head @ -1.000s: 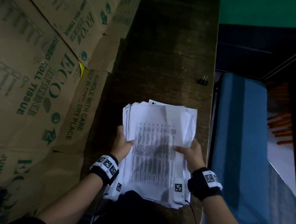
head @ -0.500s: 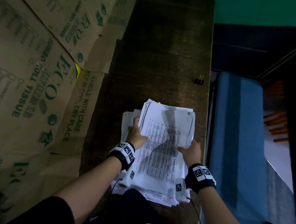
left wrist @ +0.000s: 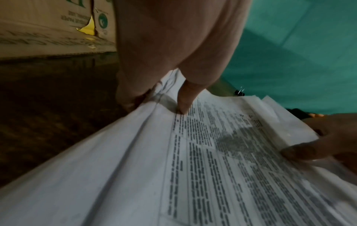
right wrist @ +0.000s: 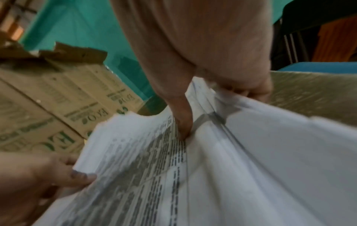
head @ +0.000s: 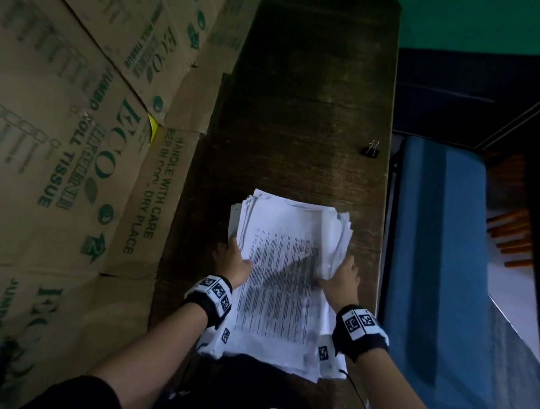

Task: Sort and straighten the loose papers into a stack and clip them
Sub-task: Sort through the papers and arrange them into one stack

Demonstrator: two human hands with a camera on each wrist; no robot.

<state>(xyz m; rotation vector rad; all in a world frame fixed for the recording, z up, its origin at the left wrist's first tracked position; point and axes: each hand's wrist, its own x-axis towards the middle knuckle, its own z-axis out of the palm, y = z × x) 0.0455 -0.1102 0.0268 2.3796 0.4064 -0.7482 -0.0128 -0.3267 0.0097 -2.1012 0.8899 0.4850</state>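
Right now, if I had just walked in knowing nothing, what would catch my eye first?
First, the white stack of printed papers near the front of the dark wooden table, held at its sides by the left hand and right hand, thumbs on top. Next, the big cardboard boxes with green lettering along the left. Last, a small black binder clip by the table's right edge.

Dim light throughout from my head camera. A dark wooden table (head: 308, 95) runs from near to far down the middle. Along its left side I see stacked cardboard boxes (head: 75, 133) with green print, touching the table's edge; one seam shows a yellow scrap (head: 151, 129). Far wall (head: 486, 21) is green. On the right, a blue padded surface (head: 435, 247) sits beside the table. Orange sticks (head: 512, 240) lie further right.
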